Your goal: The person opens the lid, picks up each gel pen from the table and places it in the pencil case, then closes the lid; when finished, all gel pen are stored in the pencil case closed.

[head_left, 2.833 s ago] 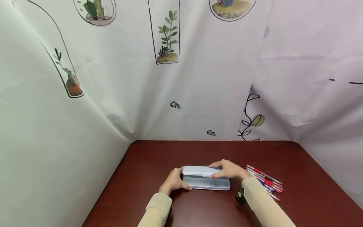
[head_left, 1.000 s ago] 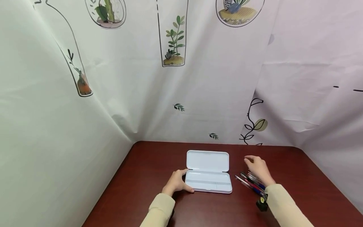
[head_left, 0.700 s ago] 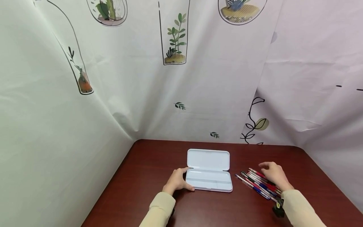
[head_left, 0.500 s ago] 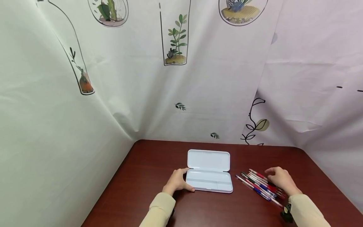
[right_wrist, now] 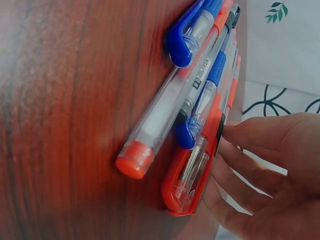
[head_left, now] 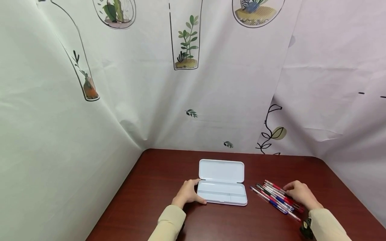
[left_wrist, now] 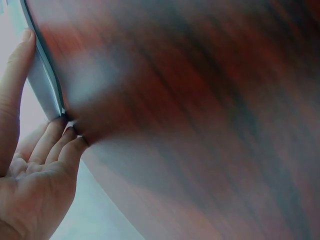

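Note:
A white pencil case lies on the table with its lid folded back, its divided tray towards me. My left hand holds the tray's left end, thumb at the front edge and fingers at the back corner. In the left wrist view, the thumb of that hand lies along the case's edge. My right hand is at the right side of a bunch of pens with red, blue and dark parts. In the right wrist view, fingertips touch the outermost red pen; some tips are hidden behind it.
The dark red wooden table is bounded by a white printed cloth at the back and sides. The pens lie side by side, slanting, a short way right of the case. A dark device sits at my right wrist.
The case lid has swung from partly raised to fully back. My right hand has left the lid, passed over the pens and come to their right side. My left hand has stayed on the case.

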`<action>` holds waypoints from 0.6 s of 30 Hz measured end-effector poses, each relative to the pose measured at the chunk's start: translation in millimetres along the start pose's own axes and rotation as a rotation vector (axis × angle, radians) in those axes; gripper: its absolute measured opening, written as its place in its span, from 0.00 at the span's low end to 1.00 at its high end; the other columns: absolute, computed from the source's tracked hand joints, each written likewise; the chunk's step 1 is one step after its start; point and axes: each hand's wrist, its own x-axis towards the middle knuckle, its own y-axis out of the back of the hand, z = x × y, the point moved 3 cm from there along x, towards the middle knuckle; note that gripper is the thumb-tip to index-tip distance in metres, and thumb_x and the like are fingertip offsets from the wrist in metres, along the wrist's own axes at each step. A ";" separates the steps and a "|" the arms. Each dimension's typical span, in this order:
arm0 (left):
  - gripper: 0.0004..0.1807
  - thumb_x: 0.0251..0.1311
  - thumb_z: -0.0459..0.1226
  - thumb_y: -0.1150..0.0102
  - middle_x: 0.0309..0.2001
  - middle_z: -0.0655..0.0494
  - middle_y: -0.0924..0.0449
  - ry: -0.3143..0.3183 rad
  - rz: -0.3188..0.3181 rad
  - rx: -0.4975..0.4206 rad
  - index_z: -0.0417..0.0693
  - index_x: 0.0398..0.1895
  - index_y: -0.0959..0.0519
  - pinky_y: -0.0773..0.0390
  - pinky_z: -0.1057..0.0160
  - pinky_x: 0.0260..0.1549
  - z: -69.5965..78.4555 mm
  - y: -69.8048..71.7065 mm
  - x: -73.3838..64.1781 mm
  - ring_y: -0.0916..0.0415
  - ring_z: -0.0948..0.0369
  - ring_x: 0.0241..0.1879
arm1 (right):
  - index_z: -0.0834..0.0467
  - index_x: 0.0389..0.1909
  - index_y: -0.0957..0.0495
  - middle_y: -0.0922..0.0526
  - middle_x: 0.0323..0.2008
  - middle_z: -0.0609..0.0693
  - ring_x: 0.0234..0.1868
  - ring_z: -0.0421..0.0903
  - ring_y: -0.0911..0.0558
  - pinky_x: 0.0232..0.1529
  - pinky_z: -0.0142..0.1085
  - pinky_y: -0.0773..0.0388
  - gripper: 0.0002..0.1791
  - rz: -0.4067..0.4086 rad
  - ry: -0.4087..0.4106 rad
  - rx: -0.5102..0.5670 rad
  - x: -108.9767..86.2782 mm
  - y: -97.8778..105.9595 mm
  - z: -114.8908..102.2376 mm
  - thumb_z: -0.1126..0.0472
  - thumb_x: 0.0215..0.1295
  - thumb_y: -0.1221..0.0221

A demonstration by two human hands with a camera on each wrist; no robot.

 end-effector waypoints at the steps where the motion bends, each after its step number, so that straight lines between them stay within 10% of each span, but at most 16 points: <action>1: 0.52 0.24 0.45 0.14 0.56 0.43 0.21 0.002 0.000 0.002 0.39 0.62 0.24 0.24 0.50 0.55 0.4 0.4 -0.1 0.25 0.48 0.57 | 0.69 0.38 0.16 0.16 0.37 0.65 0.36 0.52 0.20 0.37 0.52 0.21 0.09 -0.003 0.000 0.001 0.7 0.0 0.1 0.68 0.60 0.39; 18: 0.50 0.24 0.43 0.13 0.53 0.44 0.18 -0.030 0.009 0.022 0.37 0.59 0.23 0.23 0.51 0.53 5.4 2.0 -0.5 0.23 0.50 0.53 | 0.64 0.31 0.15 0.15 0.33 0.57 0.34 0.50 0.21 0.38 0.53 0.21 0.04 -0.001 0.057 -0.025 7.7 2.9 3.1 0.69 0.56 0.37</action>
